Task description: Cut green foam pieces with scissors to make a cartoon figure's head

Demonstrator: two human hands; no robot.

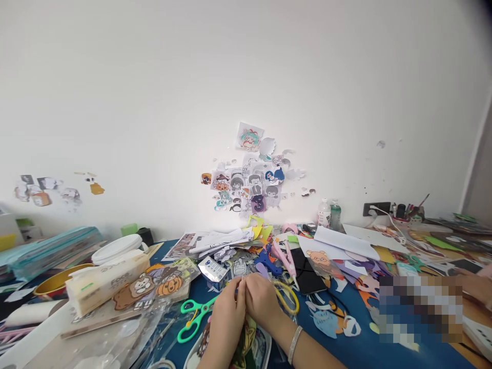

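Note:
My left hand [229, 310] and my right hand [263, 301] meet at the front middle of the desk, with their fingertips pressed together. Both are closed in a pinch, and whatever lies between the fingers is hidden. Beneath my wrists is a pale-rimmed tray [268, 344] containing printed cut-outs. Green-handled scissors [201, 309] lie just left of my left hand. A yellow loop handle [296, 302] shows beside my right hand. Beyond the fingers are a dark blue cut-out shape [269, 261] and a pink tool [286, 259], whose kind is unclear.
A tissue pack [109, 282] and a white round lid [117, 249] crowd the left. A black phone [306, 271], stacked papers [346, 243] and a blue cut-out [326, 322] lie to the right. Another person's hand [474, 287] is at far right. Pictures [253, 184] cover part of the wall.

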